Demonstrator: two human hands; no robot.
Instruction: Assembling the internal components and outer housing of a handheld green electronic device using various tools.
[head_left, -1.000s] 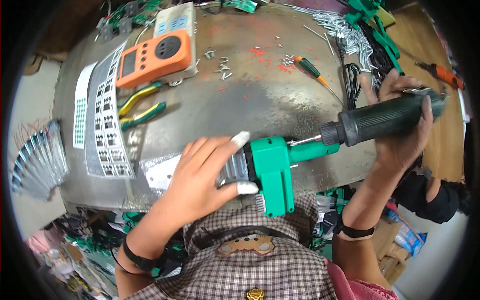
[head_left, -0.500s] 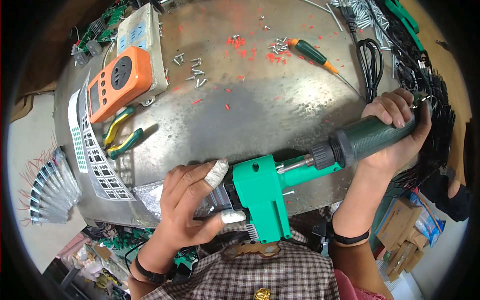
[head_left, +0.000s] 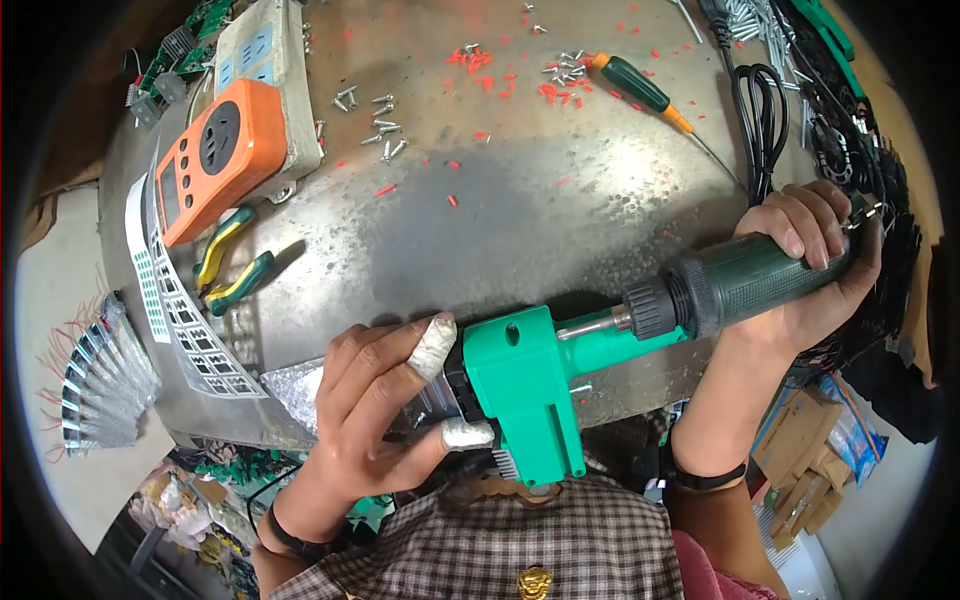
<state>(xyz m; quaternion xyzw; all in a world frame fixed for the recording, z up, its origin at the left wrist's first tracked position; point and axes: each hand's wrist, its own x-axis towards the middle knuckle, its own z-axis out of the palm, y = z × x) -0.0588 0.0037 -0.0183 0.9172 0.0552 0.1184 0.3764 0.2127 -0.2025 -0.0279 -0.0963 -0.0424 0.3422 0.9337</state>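
My left hand (head_left: 375, 400), with white tape on the thumb and a fingertip, is closed on the black end of a green plastic tool housing (head_left: 520, 385). The housing lies level above the table's near edge, its handle-like part pointing right. In my right hand (head_left: 805, 265) is a dark green powered screwdriver (head_left: 770, 285) with a black collar. Its metal shaft (head_left: 590, 325) runs left along the housing, and the tip meets the housing's right side. The spot where the tip sits is hidden from view.
On the metal table lie loose screws (head_left: 385, 125), scattered red bits (head_left: 480, 70) and a hand screwdriver (head_left: 640, 88). To the left are pliers (head_left: 225, 265), an orange socket meter (head_left: 220, 150) and a sticker sheet (head_left: 195, 335). A coiled black cable (head_left: 760, 125) sits at the right.
The whole view has shifted slightly, so table items sit a little higher and mostly further left or right. Both hands keep their hold, and the screwdriver stays against the housing.
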